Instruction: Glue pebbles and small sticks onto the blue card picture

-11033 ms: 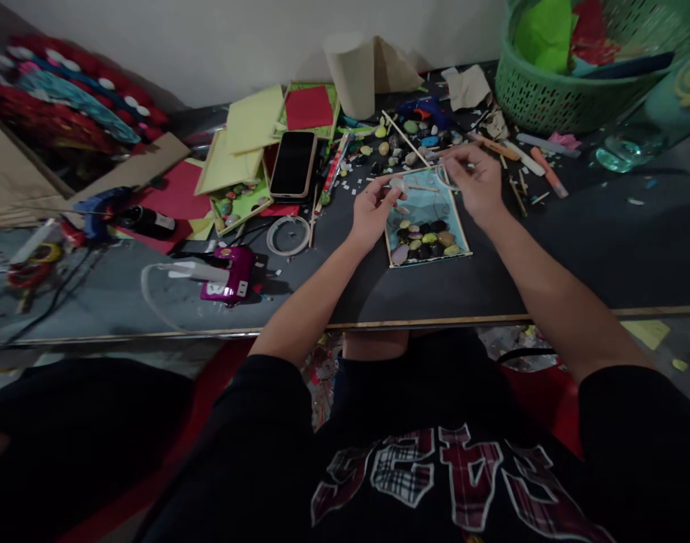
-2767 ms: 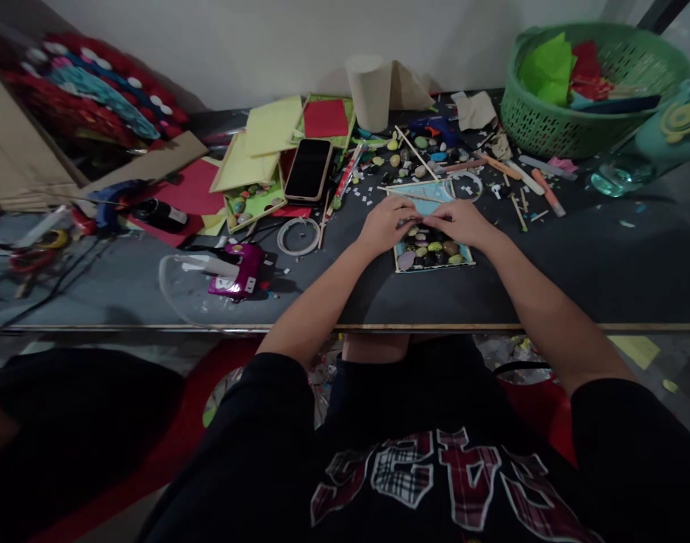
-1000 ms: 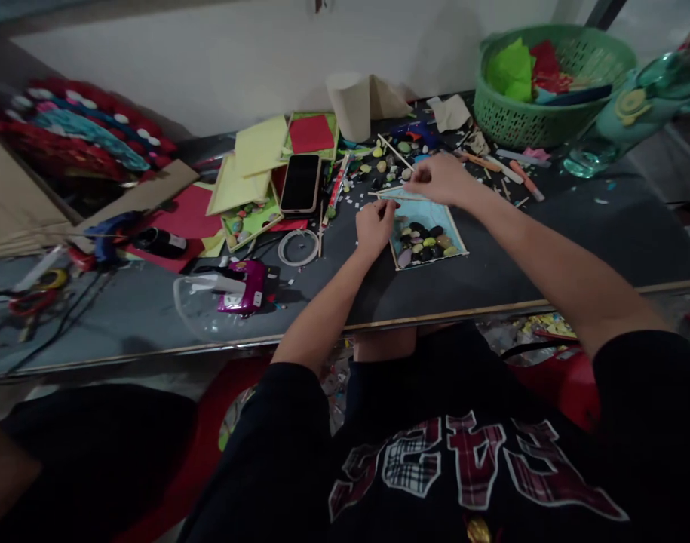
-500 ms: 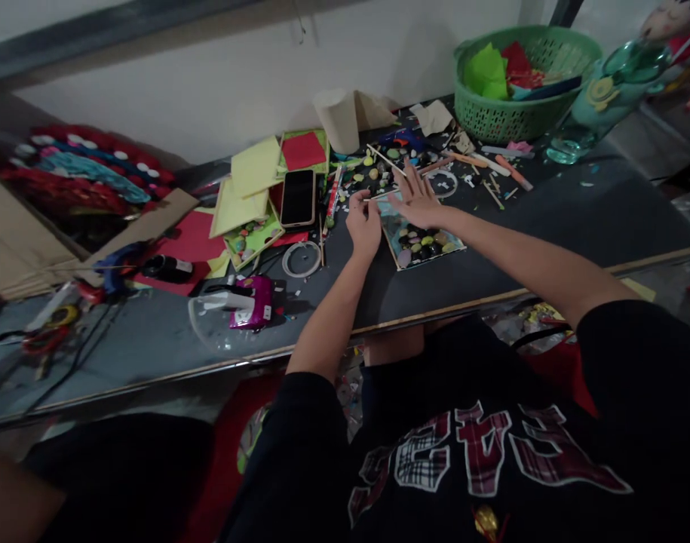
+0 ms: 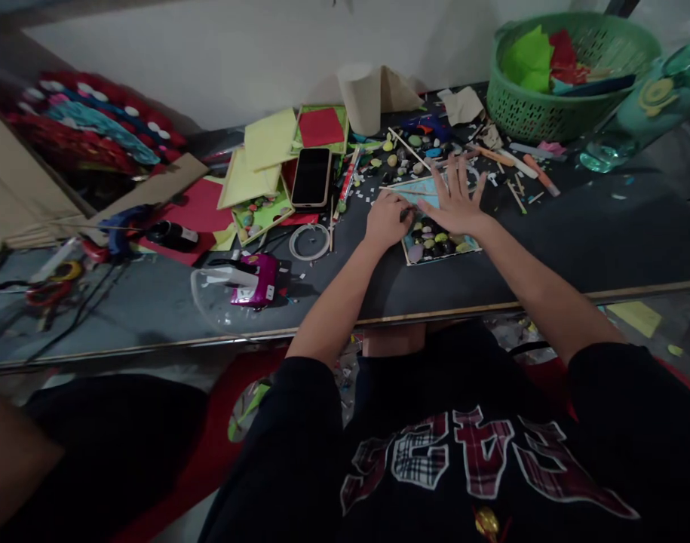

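A small framed pebble picture (image 5: 442, 260) lies flat on the dark table in front of me, blue at the far part, with black, green and purple pebbles along its near side. My left hand (image 5: 388, 220) is closed over its left edge, fingers curled inward; the fingertips are partly hidden. My right hand (image 5: 461, 200) stretches over the right part of the picture, its fingers spread and holding nothing. A thin wooden stick (image 5: 406, 191) lies across the far blue part, by the left hand. Another stick (image 5: 408, 149) rests among loose pebbles (image 5: 392, 160) behind.
Left of the picture lie a phone (image 5: 311, 178), a tape roll (image 5: 309, 242), yellow card frames (image 5: 248, 178) and a purple device (image 5: 255, 279). A green basket (image 5: 508, 105) and a tilted bottle (image 5: 633, 121) stand at back right. A glue gun (image 5: 118, 230) lies far left.
My right hand has spread its fingers wider over the picture. My left hand has shifted from the frame's far left corner further over its left edge, fingers curling in. The camera view has shifted.
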The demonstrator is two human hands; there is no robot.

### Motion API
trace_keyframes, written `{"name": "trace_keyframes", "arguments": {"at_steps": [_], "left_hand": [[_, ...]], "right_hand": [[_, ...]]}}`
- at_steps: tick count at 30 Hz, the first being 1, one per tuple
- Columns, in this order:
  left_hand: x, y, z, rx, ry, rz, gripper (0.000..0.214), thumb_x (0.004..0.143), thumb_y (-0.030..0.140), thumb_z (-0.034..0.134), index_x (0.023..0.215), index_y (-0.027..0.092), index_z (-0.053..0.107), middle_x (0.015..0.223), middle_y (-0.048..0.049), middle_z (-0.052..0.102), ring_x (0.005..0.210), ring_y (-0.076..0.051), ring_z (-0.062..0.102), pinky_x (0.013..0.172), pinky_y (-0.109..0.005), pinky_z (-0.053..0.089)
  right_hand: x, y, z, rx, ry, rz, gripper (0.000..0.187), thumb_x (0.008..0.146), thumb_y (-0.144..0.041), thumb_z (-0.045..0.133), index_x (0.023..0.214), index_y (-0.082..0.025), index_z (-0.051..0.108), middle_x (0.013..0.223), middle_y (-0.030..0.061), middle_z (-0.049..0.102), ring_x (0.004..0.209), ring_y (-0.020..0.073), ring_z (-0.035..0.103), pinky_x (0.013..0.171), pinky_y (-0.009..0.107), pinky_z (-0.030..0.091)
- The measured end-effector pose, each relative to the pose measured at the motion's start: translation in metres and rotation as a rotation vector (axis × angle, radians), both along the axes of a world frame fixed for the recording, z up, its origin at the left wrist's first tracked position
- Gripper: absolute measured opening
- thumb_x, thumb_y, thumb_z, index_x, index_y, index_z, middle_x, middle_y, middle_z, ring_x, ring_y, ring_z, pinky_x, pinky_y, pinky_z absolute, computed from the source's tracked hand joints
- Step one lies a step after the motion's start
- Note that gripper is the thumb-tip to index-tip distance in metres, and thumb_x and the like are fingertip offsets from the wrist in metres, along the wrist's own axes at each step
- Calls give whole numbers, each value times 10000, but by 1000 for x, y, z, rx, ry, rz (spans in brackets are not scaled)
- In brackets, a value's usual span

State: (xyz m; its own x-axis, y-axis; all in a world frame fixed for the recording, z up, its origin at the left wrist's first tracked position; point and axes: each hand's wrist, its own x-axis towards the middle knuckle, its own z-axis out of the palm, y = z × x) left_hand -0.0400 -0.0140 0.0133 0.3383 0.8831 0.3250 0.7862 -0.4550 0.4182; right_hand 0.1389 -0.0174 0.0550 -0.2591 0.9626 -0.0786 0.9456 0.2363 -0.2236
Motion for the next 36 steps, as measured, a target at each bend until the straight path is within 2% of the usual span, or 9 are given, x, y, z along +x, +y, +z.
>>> {"name": "trace_keyframes", "arguments": {"at_steps": [3, 6, 9, 11, 16, 23, 26, 31, 36], "left_hand": [[1, -2, 4, -12, 2, -16, 209, 880, 239, 604, 1003, 195, 768, 1072, -101, 718, 1159, -285, 562, 1041, -447, 473], [1, -3, 6, -14, 13, -15, 228, 895, 253, 598, 1034, 176, 761, 1081, -118, 717, 1165, -292, 564, 1038, -446, 478], [1, -3, 5, -6, 17, 2, 254, 932, 291, 561, 1029, 168, 760, 1071, -130, 714, 1146, -298, 568, 1014, -436, 486], [2, -2, 3, -11, 11, 27, 257, 944, 280, 537, 1028, 177, 757, 1077, -128, 709, 1140, -303, 569, 1006, -444, 486], [5, -2, -3, -4, 5, 118, 343, 997, 269, 418, 1053, 145, 733, 1094, -154, 692, 1093, -308, 585, 1007, -475, 472], [3, -1, -3, -49, 1, 37, 318, 901, 137, 491, 1116, 161, 724, 1144, -136, 693, 1139, -289, 586, 1009, -434, 485], [3, 1, -5, -31, -2, 35, 282, 909, 171, 505, 1095, 165, 717, 1131, -128, 694, 1129, -282, 583, 1008, -427, 478], [3, 3, -7, -20, 2, 21, 243, 933, 225, 527, 1090, 172, 705, 1140, -120, 689, 1118, -275, 588, 1009, -406, 465], [3, 7, -4, -35, -37, 22, 223, 947, 219, 530, 1074, 165, 705, 1147, -122, 682, 1126, -269, 597, 1022, -401, 455]], "right_hand": [[4, 1, -7, -48, -38, 39, 894, 953, -724, 278, 1641, -201, 47, 1697, 88, -143, 1555, 421, -126, 1171, 725, -132], [6, 4, -3, -103, -34, 49, 857, 962, -722, 206, 1642, -229, 34, 1695, 54, -160, 1555, 408, -141, 1178, 728, -109], [6, 6, 5, 7, 24, 5, 821, 977, -694, 139, 1640, -234, -6, 1707, 55, -99, 1560, 394, -133, 1187, 733, -58], [4, 4, 4, 91, 29, 50, 802, 983, -680, 155, 1641, -242, 19, 1713, 51, -45, 1567, 391, -94, 1197, 719, -61], [-3, -3, -9, 46, -31, 87, 800, 993, -648, 219, 1629, -164, 172, 1707, 95, -72, 1572, 376, -83, 1218, 682, -86], [-4, -2, -8, 6, -55, 99, 807, 992, -658, 185, 1622, -154, 188, 1704, 105, -83, 1576, 334, -109, 1218, 659, -118], [-3, -4, -10, 74, -14, 45, 780, 995, -646, 156, 1611, -172, 231, 1710, 95, -35, 1578, 345, -83, 1230, 659, -71], [0, -6, -16, 205, 85, -125, 732, 1000, -614, 124, 1565, -197, 333, 1689, 125, 152, 1573, 387, -6, 1204, 711, 5], [2, 0, -19, 220, 102, -146, 749, 1008, -598, 59, 1508, -176, 424, 1668, 122, 218, 1573, 351, 56, 1240, 596, 86]]}}
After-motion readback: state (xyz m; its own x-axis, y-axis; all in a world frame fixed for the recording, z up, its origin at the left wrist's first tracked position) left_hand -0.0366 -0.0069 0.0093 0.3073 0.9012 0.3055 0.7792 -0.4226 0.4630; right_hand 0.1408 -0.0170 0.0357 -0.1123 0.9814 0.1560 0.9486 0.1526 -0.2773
